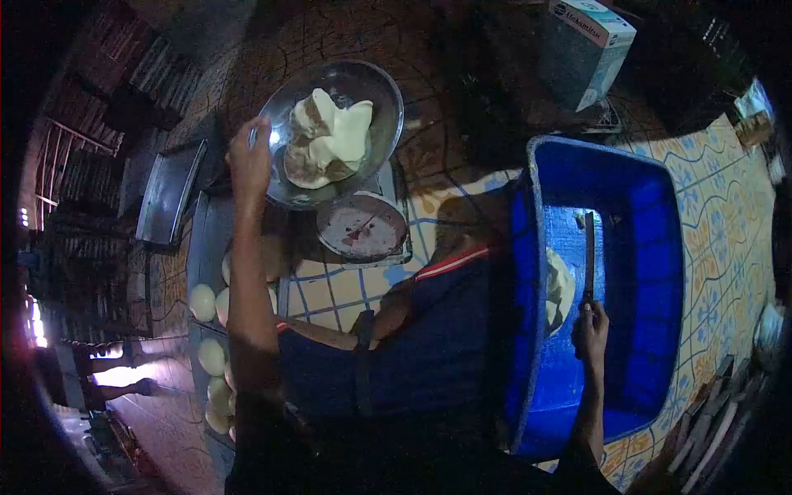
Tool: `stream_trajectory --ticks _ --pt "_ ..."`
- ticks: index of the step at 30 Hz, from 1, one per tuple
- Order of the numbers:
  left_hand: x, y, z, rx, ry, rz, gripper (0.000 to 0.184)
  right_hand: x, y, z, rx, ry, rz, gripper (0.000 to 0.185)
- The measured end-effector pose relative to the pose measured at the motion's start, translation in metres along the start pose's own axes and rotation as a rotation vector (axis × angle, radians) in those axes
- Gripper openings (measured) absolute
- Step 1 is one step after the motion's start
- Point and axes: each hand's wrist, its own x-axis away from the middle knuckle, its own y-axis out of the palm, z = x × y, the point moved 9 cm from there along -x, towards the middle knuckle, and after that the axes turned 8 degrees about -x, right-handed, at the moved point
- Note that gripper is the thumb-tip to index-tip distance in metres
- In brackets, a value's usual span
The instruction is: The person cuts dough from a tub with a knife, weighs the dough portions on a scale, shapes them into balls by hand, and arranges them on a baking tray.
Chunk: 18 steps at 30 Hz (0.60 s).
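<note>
My left hand point(250, 161) is closed on the left rim of a round metal bowl point(388, 124). Pieces of pale dough point(338, 136) lie in the bowl, which sits over a weighing scale point(363, 227) with a round, stained dial. My right hand point(592, 328) is wrapped round the handle of a long, flat-bladed knife point(589, 256). Its blade points away from me, inside a deep blue plastic tub point(606, 150). Another lump of dough point(559, 293) lies by the tub's left wall, to the left of the knife and partly hidden by that wall.
At left, several round dough balls point(212, 357) sit in metal trays point(198, 256), partly behind my left arm. An empty-looking metal tray point(169, 194) lies beyond. A cardboard box point(587, 58) stands at the upper right. Wood pieces point(705, 429) lie at lower right on the tiled floor.
</note>
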Motion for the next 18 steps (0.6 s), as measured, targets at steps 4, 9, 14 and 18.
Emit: stream_trajectory --ticks 4,9,14,18 --pt "0.025 -0.019 0.021 -0.056 0.096 0.177 0.031 -0.001 0.000 0.001 0.029 0.007 -0.023 0.018" --pt "0.049 -0.031 0.062 -0.168 0.252 0.186 0.030 0.000 0.007 -0.008 0.004 0.034 -0.006 0.017" --pt "0.063 -0.007 0.083 -0.093 0.381 0.033 0.027 -0.002 0.023 -0.040 -0.012 -0.165 0.074 0.019" --pt "0.053 0.012 0.070 -0.001 0.358 -0.053 0.024 0.021 0.128 -0.152 -0.040 -0.303 -0.155 0.020"
